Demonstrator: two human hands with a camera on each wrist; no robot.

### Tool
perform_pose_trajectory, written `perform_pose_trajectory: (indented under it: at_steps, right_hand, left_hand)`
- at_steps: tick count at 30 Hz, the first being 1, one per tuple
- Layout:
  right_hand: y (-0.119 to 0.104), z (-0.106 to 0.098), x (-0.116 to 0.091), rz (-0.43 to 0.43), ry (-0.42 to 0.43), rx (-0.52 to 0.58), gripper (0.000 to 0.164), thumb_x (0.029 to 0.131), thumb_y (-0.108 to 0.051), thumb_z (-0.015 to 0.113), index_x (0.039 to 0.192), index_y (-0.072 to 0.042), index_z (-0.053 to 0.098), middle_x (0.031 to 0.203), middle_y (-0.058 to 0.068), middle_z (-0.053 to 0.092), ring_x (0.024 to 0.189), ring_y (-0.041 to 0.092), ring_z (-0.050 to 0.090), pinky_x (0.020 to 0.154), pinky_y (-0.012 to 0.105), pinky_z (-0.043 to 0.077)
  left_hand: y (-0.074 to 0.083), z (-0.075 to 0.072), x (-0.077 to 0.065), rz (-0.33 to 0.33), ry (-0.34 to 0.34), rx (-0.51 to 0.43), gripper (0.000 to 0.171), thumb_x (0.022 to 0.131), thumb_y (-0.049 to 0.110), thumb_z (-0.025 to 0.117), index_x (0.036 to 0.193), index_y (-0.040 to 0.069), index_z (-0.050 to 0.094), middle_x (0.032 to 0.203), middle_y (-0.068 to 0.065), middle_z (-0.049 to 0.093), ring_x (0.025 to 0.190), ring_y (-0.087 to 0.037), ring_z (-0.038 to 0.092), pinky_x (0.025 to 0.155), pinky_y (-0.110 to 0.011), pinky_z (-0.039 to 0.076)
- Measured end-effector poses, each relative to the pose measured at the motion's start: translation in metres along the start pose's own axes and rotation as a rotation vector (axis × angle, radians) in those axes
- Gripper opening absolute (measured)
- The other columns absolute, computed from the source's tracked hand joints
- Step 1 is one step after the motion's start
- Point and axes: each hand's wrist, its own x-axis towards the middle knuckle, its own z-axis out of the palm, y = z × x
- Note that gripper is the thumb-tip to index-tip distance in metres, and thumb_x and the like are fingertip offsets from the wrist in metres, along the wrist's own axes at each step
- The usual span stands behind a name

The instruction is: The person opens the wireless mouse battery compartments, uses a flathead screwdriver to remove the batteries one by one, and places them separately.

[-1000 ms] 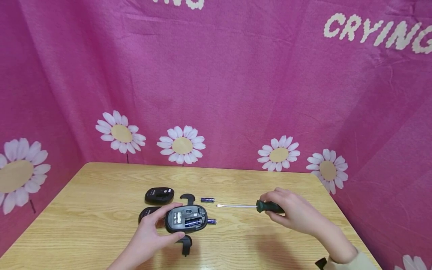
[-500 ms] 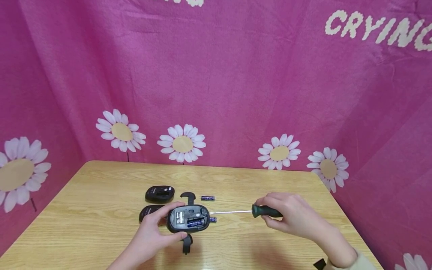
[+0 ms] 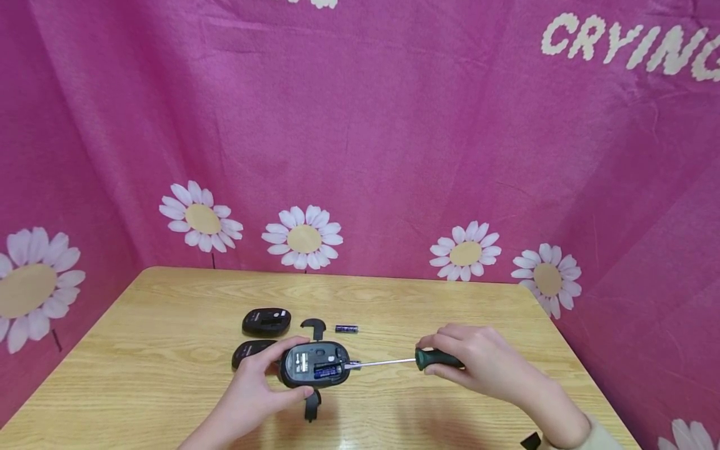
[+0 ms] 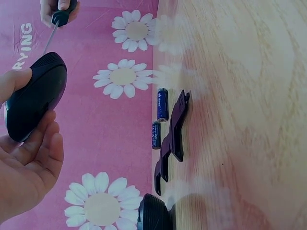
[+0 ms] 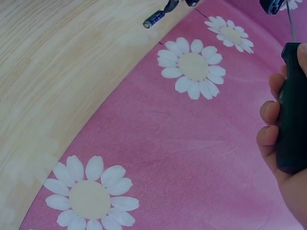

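Note:
My left hand grips a black computer mouse by its sides, held above the table with its underside up. The battery bay lies uncovered, and a blue battery sits in it. My right hand holds a screwdriver by its dark green handle. The thin metal shaft points left, and its flat tip is right at the battery's end in the bay. In the left wrist view, thumb and fingers pinch the mouse from opposite sides. Fingers wrap the handle in the right wrist view.
Two more black mice, a far one and a nearer one, lie at the left. Black battery covers lie around the held mouse. One loose battery rests behind it, another close by. A pink curtain hangs behind the table.
My right hand has moved left and slightly down, bringing the screwdriver tip from beside the mouse into its battery bay. The left hand and mouse have shifted slightly right.

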Motion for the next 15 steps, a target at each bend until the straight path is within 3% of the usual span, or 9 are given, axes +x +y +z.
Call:
perform_pose_trajectory:
  at_steps: [7,11,15]
  right_hand:
    - [-0.0011,0.0011,0.0026,-0.034,0.029,-0.018,0.024,0.081,-0.035,0.073,0.100,-0.022,0.065,0.083,-0.017,0.059,0.068,-0.003,0.051,0.056,0.016,0.044]
    - [-0.0009,0.0013,0.0039,-0.065,0.054,-0.033,0.025,0.080,-0.034,0.074,0.099,-0.022,0.065,0.080,-0.017,0.057,0.067,-0.004,0.049,0.054,0.013,0.042]
    - [-0.0022,0.0005,0.0042,-0.058,0.024,-0.043,0.023,0.081,-0.036,0.073,0.099,-0.023,0.066,0.080,-0.016,0.057,0.067,-0.003,0.050,0.053,0.014,0.043]
  left_hand:
    - [0.0021,0.0001,-0.0004,-0.008,-0.006,0.001,0.064,0.064,0.025,0.087,0.120,0.036,0.058,0.116,0.005,0.064,0.099,-0.016,0.058,0.075,-0.024,0.052]
    - [0.0023,0.0009,-0.0006,0.029,0.001,0.034,0.065,0.063,0.022,0.088,0.120,0.032,0.058,0.113,0.005,0.065,0.093,-0.012,0.059,0.073,-0.024,0.052]
    - [0.0032,0.0013,-0.0013,0.083,0.016,0.099,0.066,0.061,0.022,0.088,0.121,0.027,0.060,0.109,0.007,0.065,0.086,-0.008,0.057,0.070,-0.023,0.051]
